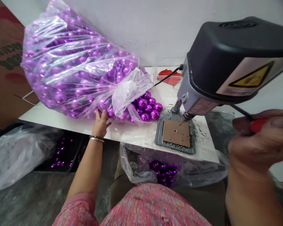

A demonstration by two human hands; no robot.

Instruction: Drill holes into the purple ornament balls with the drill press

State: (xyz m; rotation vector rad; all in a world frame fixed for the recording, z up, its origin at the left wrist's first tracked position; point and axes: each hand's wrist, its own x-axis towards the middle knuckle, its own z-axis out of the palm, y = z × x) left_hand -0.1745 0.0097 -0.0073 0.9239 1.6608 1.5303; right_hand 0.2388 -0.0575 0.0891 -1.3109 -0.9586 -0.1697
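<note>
My left hand [101, 123] is at the lower front edge of a large clear plastic bag [77, 69] full of shiny purple balls, its fingers closed on the film. Purple disco-type balls [148, 106] lie at the bag's mouth. My right hand [261, 138] is wrapped round the red-tipped lever [258, 125] of a bench drill press [226, 62]. Under the drill's chuck [188, 116], a brown board [176, 133] with a small hole lies on the grey metal base [159, 135]. The bit points at the board's right part; no ball sits on it.
Another clear bag [195, 172] with purple balls [163, 171] hangs below the table's front edge. A clear container with red material [169, 77] stands behind. Dark shavings [199, 131] lie beside the base. At left are a cardboard box [4, 78] and loose plastic [21, 153].
</note>
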